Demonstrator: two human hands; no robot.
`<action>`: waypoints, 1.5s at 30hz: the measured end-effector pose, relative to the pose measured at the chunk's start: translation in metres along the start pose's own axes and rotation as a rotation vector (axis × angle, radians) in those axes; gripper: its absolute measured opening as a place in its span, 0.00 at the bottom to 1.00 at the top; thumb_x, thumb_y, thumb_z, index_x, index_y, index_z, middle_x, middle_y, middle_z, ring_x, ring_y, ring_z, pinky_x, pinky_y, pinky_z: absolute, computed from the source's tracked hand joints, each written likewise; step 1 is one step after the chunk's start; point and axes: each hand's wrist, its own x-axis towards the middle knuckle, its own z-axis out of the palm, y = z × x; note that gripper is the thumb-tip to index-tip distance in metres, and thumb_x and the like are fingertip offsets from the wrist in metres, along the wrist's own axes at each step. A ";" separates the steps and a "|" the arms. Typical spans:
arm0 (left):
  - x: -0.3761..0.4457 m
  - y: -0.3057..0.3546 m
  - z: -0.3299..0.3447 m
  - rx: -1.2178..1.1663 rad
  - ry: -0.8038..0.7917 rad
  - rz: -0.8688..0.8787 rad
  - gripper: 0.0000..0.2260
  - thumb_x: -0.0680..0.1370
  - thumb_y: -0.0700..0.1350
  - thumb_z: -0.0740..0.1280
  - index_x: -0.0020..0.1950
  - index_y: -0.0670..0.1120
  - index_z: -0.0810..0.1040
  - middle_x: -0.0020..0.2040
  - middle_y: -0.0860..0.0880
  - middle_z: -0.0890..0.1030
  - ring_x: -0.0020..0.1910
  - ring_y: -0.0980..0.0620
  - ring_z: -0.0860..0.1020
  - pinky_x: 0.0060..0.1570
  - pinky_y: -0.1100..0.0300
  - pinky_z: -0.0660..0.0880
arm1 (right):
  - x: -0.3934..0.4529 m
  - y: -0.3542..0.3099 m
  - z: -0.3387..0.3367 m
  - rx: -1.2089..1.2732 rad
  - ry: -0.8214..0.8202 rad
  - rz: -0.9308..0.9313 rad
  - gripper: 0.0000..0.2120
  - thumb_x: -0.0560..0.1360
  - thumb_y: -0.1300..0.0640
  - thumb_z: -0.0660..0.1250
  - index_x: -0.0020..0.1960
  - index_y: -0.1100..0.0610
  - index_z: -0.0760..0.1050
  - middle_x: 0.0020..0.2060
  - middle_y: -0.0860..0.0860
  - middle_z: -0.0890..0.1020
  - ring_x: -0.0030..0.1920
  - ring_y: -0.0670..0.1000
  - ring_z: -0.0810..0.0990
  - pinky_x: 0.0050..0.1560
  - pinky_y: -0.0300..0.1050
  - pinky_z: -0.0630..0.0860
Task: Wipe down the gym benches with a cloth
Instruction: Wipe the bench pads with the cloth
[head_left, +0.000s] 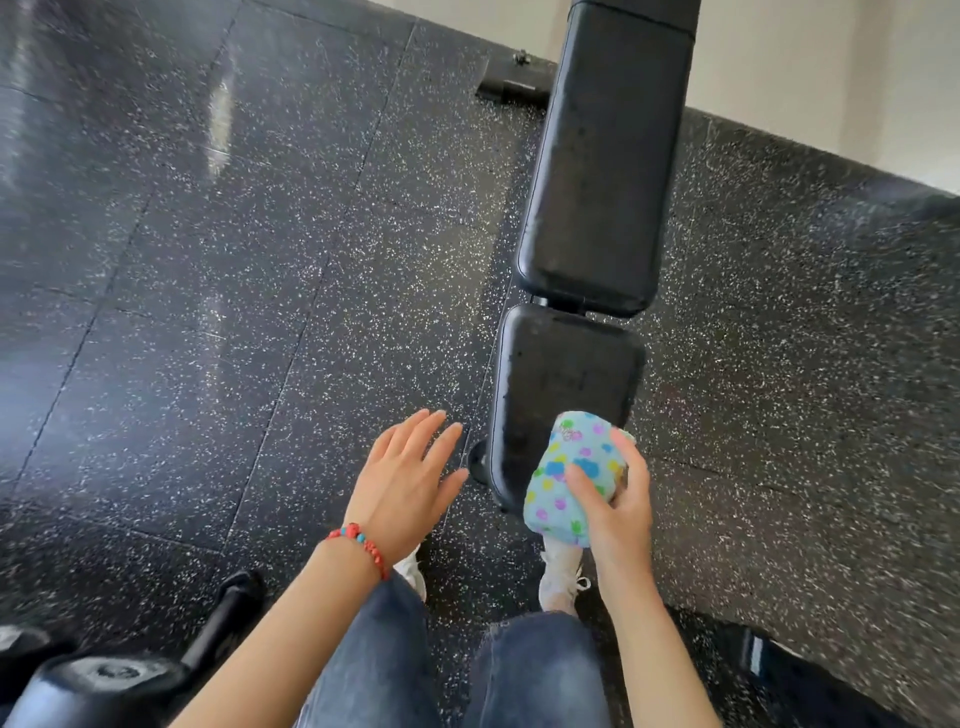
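A black padded gym bench runs away from me, with a short seat pad near me and a long back pad beyond it. My right hand grips a folded light-blue cloth with coloured spots, held over the near right corner of the seat pad. My left hand hovers with straight fingers above the floor, just left of the seat pad, holding nothing. A red bead bracelet sits on its wrist.
Speckled black rubber floor surrounds the bench. A pale wall stands behind it. The bench's foot bar sticks out at the far end. A dark dumbbell lies at bottom left, dark equipment at bottom right. My white shoes stand by the bench's near end.
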 end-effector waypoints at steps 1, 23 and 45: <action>0.002 0.003 0.005 0.003 0.009 -0.022 0.22 0.76 0.54 0.55 0.60 0.42 0.78 0.58 0.42 0.79 0.58 0.41 0.78 0.53 0.45 0.76 | 0.007 0.000 -0.005 -0.006 -0.021 -0.007 0.25 0.71 0.62 0.71 0.58 0.38 0.69 0.63 0.47 0.71 0.60 0.48 0.74 0.49 0.45 0.79; 0.027 0.134 0.209 -0.170 0.312 -0.724 0.22 0.77 0.51 0.56 0.61 0.36 0.76 0.60 0.37 0.77 0.59 0.36 0.76 0.56 0.43 0.73 | 0.215 0.053 -0.080 -0.652 -0.831 -0.155 0.25 0.75 0.67 0.63 0.60 0.39 0.68 0.58 0.37 0.71 0.60 0.49 0.73 0.58 0.55 0.75; 0.041 0.125 0.328 -0.087 0.543 -0.796 0.23 0.79 0.48 0.57 0.71 0.38 0.64 0.72 0.39 0.66 0.71 0.42 0.64 0.65 0.43 0.66 | 0.200 0.154 -0.048 -1.009 -0.572 -0.986 0.20 0.76 0.49 0.57 0.65 0.58 0.70 0.47 0.58 0.75 0.42 0.58 0.78 0.34 0.43 0.72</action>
